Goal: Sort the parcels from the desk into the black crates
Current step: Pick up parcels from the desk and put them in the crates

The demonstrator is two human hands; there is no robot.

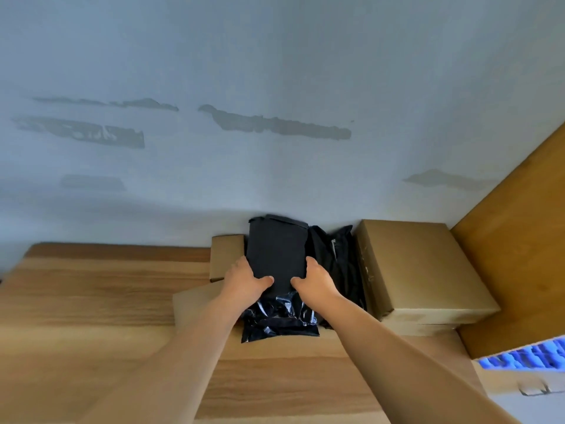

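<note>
Nearest, the wooden bench [91, 301] is carrying a crinkled black bag [279, 321]. Beyond it, the left hand [244, 278] and right hand [315, 280] are gripping a flat black parcel [276, 255], fingers curled round its edges, between cardboard boxes [419, 264] at the wall [275, 87].

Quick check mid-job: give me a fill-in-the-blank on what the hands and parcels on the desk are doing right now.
1. Both hands, left hand and right hand, grip the same ____ parcel.
2. The large cardboard box sits to the ____ of that parcel.
3. The desk top is made of ____.
4. A crumpled black plastic bag lies ____ the hands, nearer the camera.

Missing words: black; right; wood; below
</note>
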